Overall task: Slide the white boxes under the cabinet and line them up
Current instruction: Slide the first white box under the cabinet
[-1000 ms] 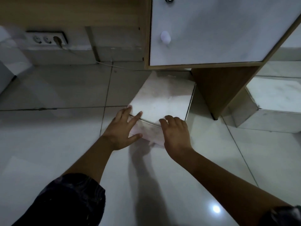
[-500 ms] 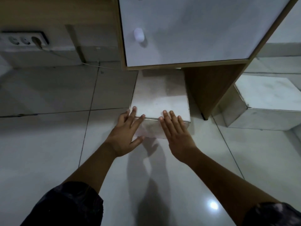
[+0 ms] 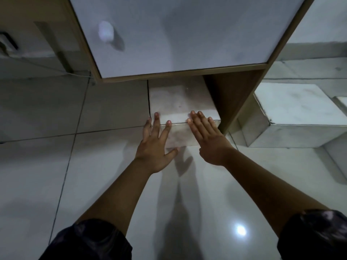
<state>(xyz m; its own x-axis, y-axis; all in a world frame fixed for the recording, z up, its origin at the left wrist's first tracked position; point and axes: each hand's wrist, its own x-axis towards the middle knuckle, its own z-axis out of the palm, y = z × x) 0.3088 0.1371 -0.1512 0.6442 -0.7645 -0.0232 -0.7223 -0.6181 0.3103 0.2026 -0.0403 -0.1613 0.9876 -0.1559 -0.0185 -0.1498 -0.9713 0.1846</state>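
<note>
A white box [image 3: 178,102] lies on the tiled floor, its far half under the cabinet [image 3: 180,34], which has a white door and a wooden frame. Its right side sits close to the cabinet's wooden side panel [image 3: 232,98]. My left hand [image 3: 155,145] presses flat against the box's near face at the left corner, fingers spread and tips over the top edge. On the right part of that same face my right hand [image 3: 208,136] lies flat, fingers reaching onto the top. A second white box [image 3: 293,107] stands on the floor right of the panel.
A round white knob [image 3: 106,33] sticks out of the cabinet door. A wall socket [image 3: 6,43] with a cable sits at the far left edge. Another white box edge [image 3: 342,102] shows at the far right. Glossy floor tiles [image 3: 47,166] stretch left and toward me.
The box has turned from askew to square with the cabinet and slid further under it. Both hands went forward with it, flattening against its front.
</note>
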